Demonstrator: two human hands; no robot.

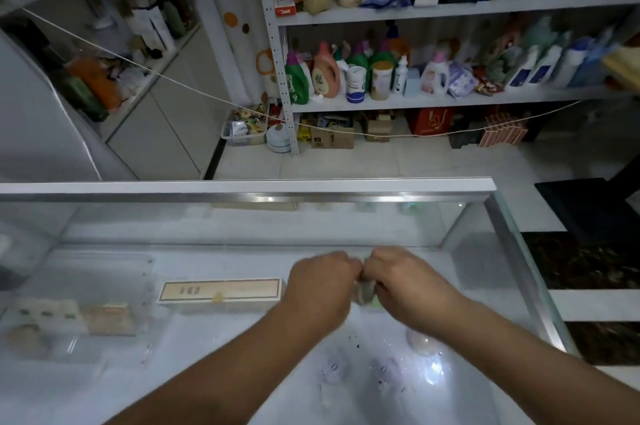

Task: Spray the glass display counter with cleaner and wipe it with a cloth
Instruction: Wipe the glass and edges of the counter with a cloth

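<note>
Okay, I've got the counter (207, 372) filling the whole lower half of my view, its glass top running out to a metal rim (311, 197) at the far edge and down the right side. Past it stands the white shelving (450, 5), with a row of detergent bottles (325, 71) on the middle board and cartons on the floor beneath. A thin cord (173, 80) sags across the room in front of those shelves. At the shelving's foot, on the left, sits a clear bin (242, 133) of small packets.

Both forearms reach in from the bottom, out over the glass right of centre. The left hand (322, 286) and right hand (405, 286) meet knuckle to knuckle, fingers curled in on both. Between them they pinch the cloth (365, 296), a small crumpled grey-green wad (it's blurred, so I can't make out its folds). It sits just under the two thumbs, above the glass. I can't tell whether it touches the surface.

Under the glass, just left of the left hand, lies a long pale box (221, 289) with a framed label. Further left are some soft, blurred packages I can't read.

Nearer me, below the right forearm, a bright glare patch (433, 365) shines on the top, with a scatter of small droplets (388, 343) and dark specks around it.
</note>
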